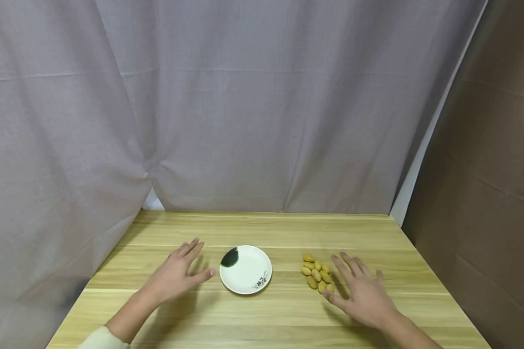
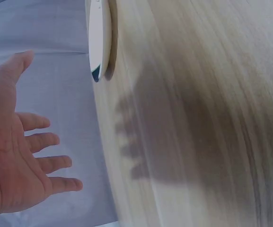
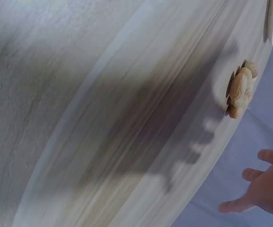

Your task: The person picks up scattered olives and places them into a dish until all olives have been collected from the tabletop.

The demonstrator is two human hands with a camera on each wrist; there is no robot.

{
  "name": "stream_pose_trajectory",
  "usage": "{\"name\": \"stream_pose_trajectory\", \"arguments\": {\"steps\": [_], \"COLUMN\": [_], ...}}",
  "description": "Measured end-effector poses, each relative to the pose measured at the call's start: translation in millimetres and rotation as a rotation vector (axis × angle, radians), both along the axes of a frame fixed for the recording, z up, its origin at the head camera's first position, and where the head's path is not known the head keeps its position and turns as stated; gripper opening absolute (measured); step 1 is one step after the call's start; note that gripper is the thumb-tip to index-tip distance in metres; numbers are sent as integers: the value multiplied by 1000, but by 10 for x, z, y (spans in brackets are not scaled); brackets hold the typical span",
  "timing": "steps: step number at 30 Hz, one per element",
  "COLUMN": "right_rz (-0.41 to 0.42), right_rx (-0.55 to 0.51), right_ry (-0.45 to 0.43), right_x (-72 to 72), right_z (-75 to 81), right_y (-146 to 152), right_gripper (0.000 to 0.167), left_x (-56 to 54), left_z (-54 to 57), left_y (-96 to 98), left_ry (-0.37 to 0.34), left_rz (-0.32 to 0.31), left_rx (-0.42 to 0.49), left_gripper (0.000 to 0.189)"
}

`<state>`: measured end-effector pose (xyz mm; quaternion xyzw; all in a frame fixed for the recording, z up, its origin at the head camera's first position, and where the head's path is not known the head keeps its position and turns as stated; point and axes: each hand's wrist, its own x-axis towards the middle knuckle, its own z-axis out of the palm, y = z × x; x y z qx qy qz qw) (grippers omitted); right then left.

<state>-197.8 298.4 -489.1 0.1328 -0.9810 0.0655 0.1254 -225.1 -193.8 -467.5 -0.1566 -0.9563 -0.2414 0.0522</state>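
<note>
A round white plate (image 1: 246,270) with a dark green patch and a small flower print lies near the middle of the table. To its right is a cluster of several yellowish-brown nuts in wrinkled shells (image 1: 316,275), possibly peanuts. My left hand (image 1: 176,275) hovers left of the plate, fingers spread, holding nothing; the left wrist view shows its palm (image 2: 15,156) with the plate's edge (image 2: 98,42) above. Over the table just right of the nuts, my right hand (image 1: 364,294) is spread too, its thumb close to the nearest ones. The right wrist view has the nuts (image 3: 241,90) beyond the fingertips.
The wooden table (image 1: 266,320) ends at a grey curtain (image 1: 262,121) behind. A darker brown curtain (image 1: 484,194) hangs along the right side, and more grey cloth (image 1: 48,194) borders the left.
</note>
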Motion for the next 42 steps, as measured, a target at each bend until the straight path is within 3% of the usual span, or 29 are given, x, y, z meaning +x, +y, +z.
{"name": "stream_pose_trajectory", "arguments": {"steps": [7, 22, 35, 42], "right_rz": [31, 46, 60, 60], "right_rx": [-19, -48, -50, -34], "right_ry": [-28, -59, -42, -106], "right_x": [1, 2, -10, -18], "right_z": [-32, -89, -86, -94], "right_y": [-35, -66, -66, -58], "right_gripper": [96, 93, 76, 76], "left_x": [-54, -99, -211, -242], "left_z": [-81, -214, -333, -392], "left_y": [41, 175, 300, 345], "left_ry": [-91, -177, -192, -208], "left_rz": [-10, -71, -111, -128], "left_rx": [-4, 47, 95, 101], "left_gripper": [97, 105, 107, 112]}}
